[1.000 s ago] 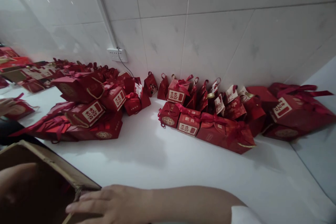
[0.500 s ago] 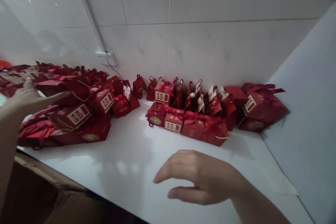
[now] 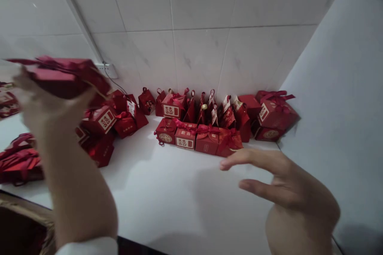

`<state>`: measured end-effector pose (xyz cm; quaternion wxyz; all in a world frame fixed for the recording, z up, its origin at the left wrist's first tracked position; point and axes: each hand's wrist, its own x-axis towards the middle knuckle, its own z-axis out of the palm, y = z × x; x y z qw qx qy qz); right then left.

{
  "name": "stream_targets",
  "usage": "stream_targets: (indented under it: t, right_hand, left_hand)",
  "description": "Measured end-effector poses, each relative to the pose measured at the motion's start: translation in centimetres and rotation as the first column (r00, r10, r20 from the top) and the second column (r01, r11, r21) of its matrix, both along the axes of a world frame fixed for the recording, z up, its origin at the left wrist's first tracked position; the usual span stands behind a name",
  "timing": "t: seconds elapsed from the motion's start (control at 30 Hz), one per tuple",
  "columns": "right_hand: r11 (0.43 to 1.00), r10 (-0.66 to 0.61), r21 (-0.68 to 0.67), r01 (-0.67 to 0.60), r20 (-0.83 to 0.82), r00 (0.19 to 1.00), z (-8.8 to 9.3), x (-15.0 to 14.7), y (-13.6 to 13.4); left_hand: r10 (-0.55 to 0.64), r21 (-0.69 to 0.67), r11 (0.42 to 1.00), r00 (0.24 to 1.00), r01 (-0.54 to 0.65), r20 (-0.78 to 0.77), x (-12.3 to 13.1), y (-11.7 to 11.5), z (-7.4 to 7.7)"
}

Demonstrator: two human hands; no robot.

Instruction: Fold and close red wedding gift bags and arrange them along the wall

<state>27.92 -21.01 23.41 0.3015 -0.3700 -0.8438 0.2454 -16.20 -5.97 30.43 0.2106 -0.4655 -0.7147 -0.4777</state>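
My left hand (image 3: 49,103) grips a red gift box (image 3: 68,75) with a dark pink ribbon bow, lifted above the other boxes at the left. Blur softens the hand and the box. My right hand (image 3: 269,179) hovers over the white table (image 3: 167,191), fingers and thumb apart, nothing between them. Just beyond it stands a front row of red gift boxes (image 3: 206,139) with ribbons and gold print. Small red bags (image 3: 230,113) with loop handles are lined up behind that row.
Two stacked red boxes (image 3: 275,115) stand beside the pale side panel (image 3: 338,71). More red boxes (image 3: 103,121) are piled at the left. A socket strip (image 3: 108,70) with a cable is on the tiled wall. An open cardboard box (image 3: 26,215) sits below the table's front edge.
My left hand has taken hold of a red gift box and raised it off the left pile. My right hand has shifted right and stays open. The view has turned somewhat.
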Motion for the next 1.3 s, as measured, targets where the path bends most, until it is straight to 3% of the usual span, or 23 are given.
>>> stream_targets:
  t: [0.1, 0.2, 0.3, 0.4, 0.5, 0.6, 0.73, 0.83, 0.9, 1.03, 1.2, 1.3]
  right_hand:
    - [0.996, -0.026, -0.077, 0.042, 0.195, 0.981, -0.3, 0.0, 0.9]
    - [0.988, -0.089, -0.091, 0.123, 0.317, 0.944, -1.1, 1.6, 0.9]
    - [0.971, -0.194, -0.067, 0.228, 0.33, 0.924, -1.5, 3.2, 0.8]
    - [0.962, -0.218, -0.089, 0.259, 0.323, 0.921, -1.4, 3.6, 1.0]
    - [0.97, -0.118, -0.166, 0.177, 0.315, 0.942, -1.4, 2.6, 2.2]
    - [0.966, 0.012, -0.253, 0.06, 0.273, 0.962, -2.2, 0.4, 4.0]
    - [0.959, 0.065, -0.285, 0.0, 0.22, 0.973, -4.6, -3.8, 6.1]
    - [0.967, 0.003, -0.248, 0.066, 0.266, 0.964, -6.6, -6.6, 6.9]
    - [0.971, -0.011, -0.226, 0.079, 0.29, 0.957, -7.6, -7.8, 7.1]
    - [0.966, 0.086, -0.258, -0.018, 0.253, 0.964, -8.4, -8.3, 7.3]
    - [0.968, 0.14, -0.232, -0.099, 0.168, 0.976, -8.4, -7.8, 7.8]
    - [0.966, 0.13, -0.241, -0.094, 0.139, 0.982, -8.5, -7.8, 7.9]
  left_hand:
    - [-0.151, 0.018, 0.988, 0.987, 0.152, -0.064, 8.8, -4.1, -6.5]
    - [-0.262, -0.106, 0.962, 0.961, 0.253, -0.083, 14.2, -7.4, -14.3]
    - [-0.331, -0.332, 0.898, 0.94, 0.288, -0.082, 15.8, -10.2, -20.7]
    - [-0.432, -0.47, 0.807, 0.9, 0.357, -0.058, 15.3, -12.9, -24.0]
    - [-0.477, -0.408, 0.792, 0.877, 0.454, 0.051, 14.0, -14.5, -24.3]
    - [-0.475, -0.289, 0.802, 0.852, 0.522, 0.22, 13.0, -14.0, -22.7]
    - [-0.632, -0.275, 0.636, 0.692, 0.721, 0.35, 12.1, -11.7, -20.7]
    - [-0.649, -0.345, 0.561, 0.658, 0.753, 0.381, 11.6, -10.5, -20.5]
    - [-0.613, -0.376, 0.56, 0.674, 0.738, 0.412, 11.4, -10.2, -20.7]
    - [-0.576, -0.316, 0.592, 0.663, 0.742, 0.478, 11.4, -10.4, -21.0]
    - [-0.54, -0.275, 0.517, 0.559, 0.81, 0.629, 11.4, -11.0, -20.8]
    - [-0.523, -0.265, 0.533, 0.559, 0.803, 0.643, 11.4, -10.6, -20.9]
